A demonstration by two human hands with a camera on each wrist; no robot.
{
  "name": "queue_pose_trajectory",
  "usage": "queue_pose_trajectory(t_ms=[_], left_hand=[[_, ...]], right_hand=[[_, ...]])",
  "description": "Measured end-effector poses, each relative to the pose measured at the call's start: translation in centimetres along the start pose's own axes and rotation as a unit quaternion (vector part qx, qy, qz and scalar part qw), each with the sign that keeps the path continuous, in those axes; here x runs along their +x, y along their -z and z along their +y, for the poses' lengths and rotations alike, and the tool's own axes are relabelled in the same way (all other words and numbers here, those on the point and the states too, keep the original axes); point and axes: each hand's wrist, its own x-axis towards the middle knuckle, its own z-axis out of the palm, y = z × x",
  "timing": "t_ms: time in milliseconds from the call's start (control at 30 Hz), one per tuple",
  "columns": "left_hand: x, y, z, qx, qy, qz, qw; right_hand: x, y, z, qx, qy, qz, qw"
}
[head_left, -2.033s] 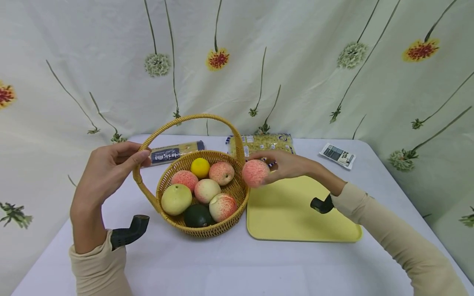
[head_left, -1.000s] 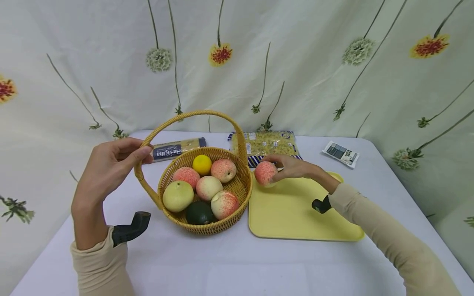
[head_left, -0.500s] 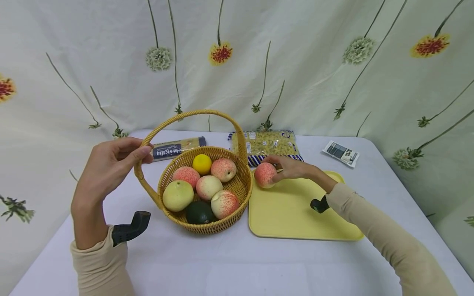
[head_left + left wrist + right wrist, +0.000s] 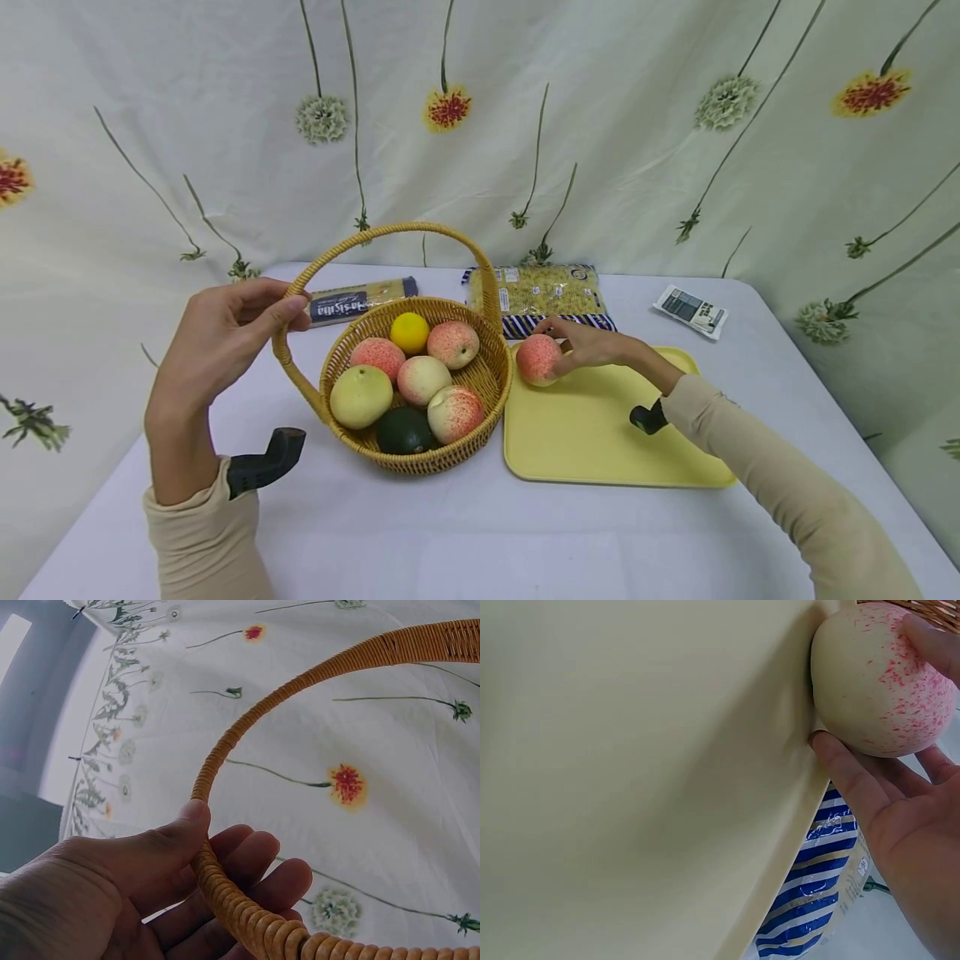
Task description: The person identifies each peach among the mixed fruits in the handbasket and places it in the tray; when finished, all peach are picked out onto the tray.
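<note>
My left hand [image 4: 236, 337] pinches the left side of the wicker basket's handle [image 4: 247, 712] between thumb and fingers. Inside the basket [image 4: 416, 465] lie several peaches [image 4: 456, 414], a yellow-green round fruit [image 4: 362, 397], a small yellow fruit [image 4: 409, 333] and a dark green avocado-like fruit [image 4: 403, 431]. Over the yellow tray [image 4: 600, 442], my right hand [image 4: 588, 344] is at a pink peach [image 4: 538, 360] in the far left corner. In the right wrist view the thumb overlaps that peach [image 4: 885, 682], while the rather straight fingers reach under its side to the tray's rim.
Behind the basket lies a packet of long pasta [image 4: 360, 302]. A bag of short pasta [image 4: 551, 293] sits behind the tray, its striped end close to the tray's rim. A white sachet [image 4: 690, 312] rests at the back right of the white-covered table [image 4: 525, 542].
The right hand has carried the pink peach from beside the basket's rim down to the tray's corner. Its fingers have since loosened a little. The left hand keeps its hold on the handle.
</note>
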Motion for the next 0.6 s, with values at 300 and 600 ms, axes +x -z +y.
queue_pose_trajectory(t_ms=[300, 600], left_hand=[[-0.01, -0.01, -0.03, 0.002, 0.003, -0.002, 1.0], [0.0, 0.02, -0.05, 0.005, 0.004, -0.002, 1.0]], right_hand=[[-0.01, -0.13, 0.04, -0.01, 0.0, 0.006, 0.9999], [-0.04, -0.05, -0.09, -0.007, 0.008, 0.003, 0.9999]])
